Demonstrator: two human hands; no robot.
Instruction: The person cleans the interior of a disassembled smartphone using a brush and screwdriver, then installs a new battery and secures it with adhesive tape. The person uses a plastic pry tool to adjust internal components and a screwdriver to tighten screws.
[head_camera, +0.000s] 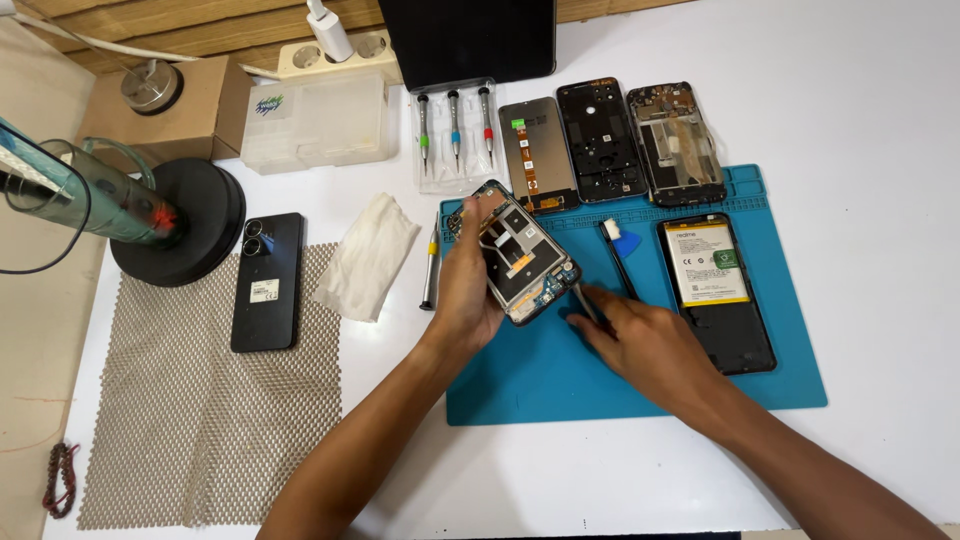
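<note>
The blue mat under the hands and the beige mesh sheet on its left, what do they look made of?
Blue rectangular work mat: likely silicone or rubber, matte, with moulded compartments along its top edge. Beige mesh sheet: probably foam-coated non-slip netting, judging by its open grid.

Phone-repair workshop: blue silicone repair mat (780, 385) at centre, three precision screwdrivers (455, 128) and bare dismantled phone frames (640, 140) at top.

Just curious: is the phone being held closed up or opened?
Opened: the phone in the left hand has no back cover, and its inner parts show.
</note>
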